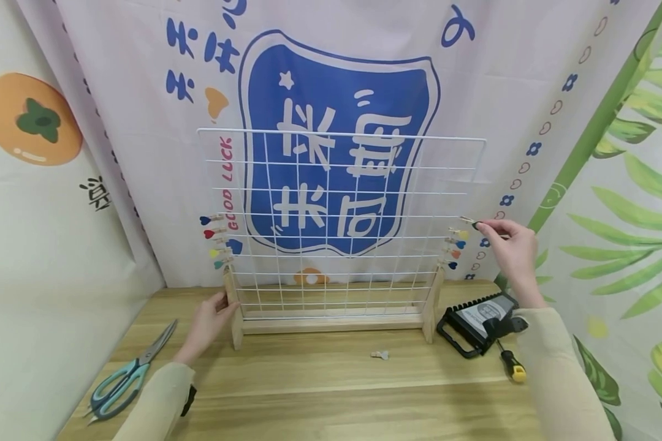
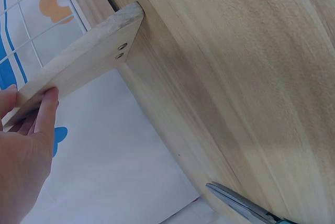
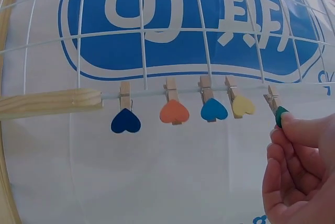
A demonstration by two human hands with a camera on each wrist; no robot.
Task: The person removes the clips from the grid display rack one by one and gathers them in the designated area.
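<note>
A white wire grid [image 1: 342, 214] stands upright in a wooden stand [image 1: 331, 324] on the table. My right hand [image 1: 512, 250], at the grid's right edge, pinches a small wooden clothespin [image 3: 273, 98] by its green heart, its tip close by the edge wire. Lower on that edge are clipped clothespins with yellow [image 3: 244, 107], light blue [image 3: 214, 110], orange [image 3: 174, 111] and dark blue [image 3: 125, 121] hearts. Several more heart clothespins [image 1: 209, 234] hang on the left edge. Beneath them, my left hand [image 1: 209, 321] grips the stand's left leg [image 2: 84, 51] between thumb and fingers.
A loose clothespin [image 1: 380, 354] with a pale heart lies in front of the stand. Teal-handled scissors [image 1: 127, 380] rest at the left. Beside my right forearm are a black tool case [image 1: 477, 321] and a screwdriver [image 1: 512, 364]. Printed curtains [image 1: 529, 55] hang close behind.
</note>
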